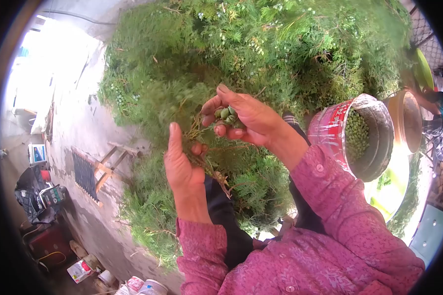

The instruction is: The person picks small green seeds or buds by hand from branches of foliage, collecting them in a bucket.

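My left hand [184,167] has its thumb raised and its fingers curled round the woody stem of a leafy evergreen branch [194,132]. The cut end of the stem sticks out below the palm. Just up and to the right, my right hand [253,118] is cupped with a small bunch of green seed cones [226,115] in its fingers. A red and white bucket [325,128] stands tilted beside my right forearm, and many similar green cones [357,135] lie inside it.
A large heap of cut evergreen branches [280,54] fills the space ahead and around my legs. Behind the bucket is a tan bucket [408,118]. A small wooden stool [106,169] lies on the concrete at left. Another person's arm [426,101] shows at far right.
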Motion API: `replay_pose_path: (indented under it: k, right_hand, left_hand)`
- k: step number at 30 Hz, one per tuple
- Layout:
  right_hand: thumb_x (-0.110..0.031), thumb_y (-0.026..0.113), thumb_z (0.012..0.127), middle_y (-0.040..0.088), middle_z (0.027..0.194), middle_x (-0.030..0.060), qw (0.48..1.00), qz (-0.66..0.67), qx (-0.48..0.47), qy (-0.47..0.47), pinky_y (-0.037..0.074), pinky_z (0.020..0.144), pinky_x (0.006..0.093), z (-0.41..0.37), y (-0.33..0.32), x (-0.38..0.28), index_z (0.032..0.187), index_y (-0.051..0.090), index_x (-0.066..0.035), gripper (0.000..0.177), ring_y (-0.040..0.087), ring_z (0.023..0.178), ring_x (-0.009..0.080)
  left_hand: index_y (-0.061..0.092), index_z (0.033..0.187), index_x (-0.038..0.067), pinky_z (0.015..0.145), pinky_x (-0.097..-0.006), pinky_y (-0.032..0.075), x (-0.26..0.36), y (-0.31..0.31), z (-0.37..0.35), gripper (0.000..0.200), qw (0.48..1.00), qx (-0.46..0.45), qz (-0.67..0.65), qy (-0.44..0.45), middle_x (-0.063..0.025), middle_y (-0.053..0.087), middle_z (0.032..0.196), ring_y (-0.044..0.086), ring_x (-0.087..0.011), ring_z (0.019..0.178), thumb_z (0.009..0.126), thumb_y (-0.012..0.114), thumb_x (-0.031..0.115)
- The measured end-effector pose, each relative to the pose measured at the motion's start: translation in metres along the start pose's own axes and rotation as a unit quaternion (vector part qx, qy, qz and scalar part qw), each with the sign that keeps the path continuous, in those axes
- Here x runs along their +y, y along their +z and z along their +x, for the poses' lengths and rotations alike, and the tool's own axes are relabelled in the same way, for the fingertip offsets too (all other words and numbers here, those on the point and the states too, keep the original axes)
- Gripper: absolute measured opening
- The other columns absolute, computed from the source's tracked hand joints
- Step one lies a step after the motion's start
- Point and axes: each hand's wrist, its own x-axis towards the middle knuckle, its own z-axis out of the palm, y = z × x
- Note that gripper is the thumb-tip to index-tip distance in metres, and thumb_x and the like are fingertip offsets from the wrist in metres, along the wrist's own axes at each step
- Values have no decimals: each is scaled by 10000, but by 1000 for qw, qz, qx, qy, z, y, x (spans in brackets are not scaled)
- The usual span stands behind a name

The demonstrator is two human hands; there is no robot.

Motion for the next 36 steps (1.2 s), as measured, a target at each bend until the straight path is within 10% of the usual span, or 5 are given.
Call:
replay_pose_path:
  k: [7, 21, 26, 32, 36]
  right_hand:
    - [-495, 415, 882, 526, 767, 47, 984, -139, 56, -95, 315, 379, 157, 8, -5, 16, 941, 519, -7, 503, 488, 565, 73]
    - [-145, 588, 801, 564, 733, 21, 946, -296, 80, -100, 405, 463, 190, 10, -9, 15, 928, 559, -9, 188, 536, 597, 61]
    - [-118, 595, 796, 574, 705, 35, 879, -369, 184, -241, 422, 484, 200, 7, -22, -2, 911, 574, -6, 162, 527, 581, 62]
    - [-135, 597, 807, 558, 708, 12, 724, -388, 422, -384, 419, 487, 215, -105, -54, -53, 930, 578, -41, 156, 492, 576, 74]
    - [-142, 585, 785, 619, 849, 141, 357, -706, 562, -243, 486, 673, 339, -224, -154, -60, 967, 593, 3, 233, 596, 763, 248]
  left_hand:
    - [590, 1005, 50, 525, -207, 373, -18, 13, -8, 264, 970, -161, 144, 111, -28, 629, 898, 557, -85, 667, 785, 654, 179]
    - [582, 793, 36, 456, -249, 360, -7, -4, 3, 86, 996, -24, 89, -22, 12, 466, 552, 374, -73, 435, 710, 602, 46]
    - [520, 680, 72, 452, -245, 389, 14, -13, 7, 83, 997, 23, -27, -62, 28, 384, 453, 365, -88, 395, 717, 591, 96]
    - [583, 802, 69, 561, -318, 482, 31, -43, 13, 126, 966, -146, -192, -95, -17, 495, 533, 391, -128, 393, 680, 598, 97]
    - [606, 933, 52, 547, -343, 514, 38, -49, 8, 268, 959, -174, -206, -85, -42, 569, 613, 398, -136, 362, 668, 587, 83]
